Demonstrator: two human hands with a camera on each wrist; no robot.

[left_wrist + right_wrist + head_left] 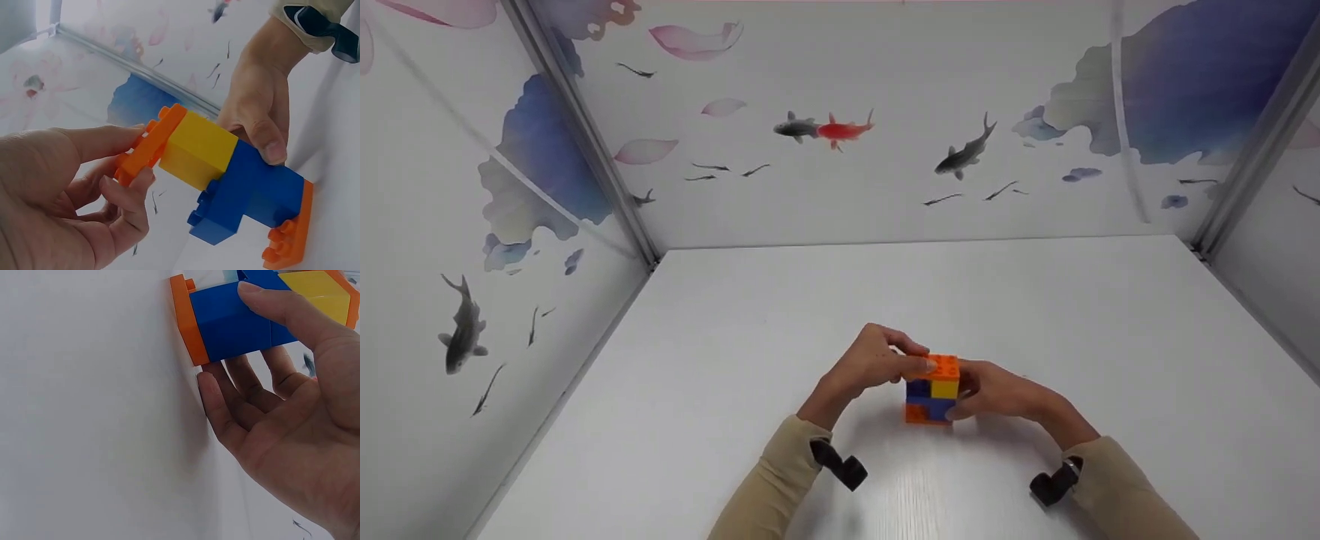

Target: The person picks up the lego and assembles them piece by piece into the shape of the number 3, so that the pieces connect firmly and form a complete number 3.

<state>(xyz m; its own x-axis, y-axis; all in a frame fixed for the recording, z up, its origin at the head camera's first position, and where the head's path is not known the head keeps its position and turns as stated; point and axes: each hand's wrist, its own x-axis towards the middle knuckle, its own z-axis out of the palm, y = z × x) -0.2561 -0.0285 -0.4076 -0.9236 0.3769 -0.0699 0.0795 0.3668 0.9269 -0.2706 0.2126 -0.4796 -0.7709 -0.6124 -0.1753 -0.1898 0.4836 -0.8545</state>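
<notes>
A small stack of toy building blocks stands on the white table. At its base is an orange plate (188,320) with some studs showing, then blue bricks (247,185), the upper one jutting out to one side. Above them comes a yellow brick (199,149), topped by a thin orange plate (945,366). My left hand (874,361) pinches that top plate between thumb and fingers, and it overhangs the yellow brick. On the other side, my right hand (1005,391) grips the blue bricks low down, thumb on one face and fingers behind.
The white table (697,435) stretches around the stack. Panels with painted fish and petals rise behind it (885,195) and at both sides. Black wrist cameras (838,465) stick out from both tan sleeves (776,465).
</notes>
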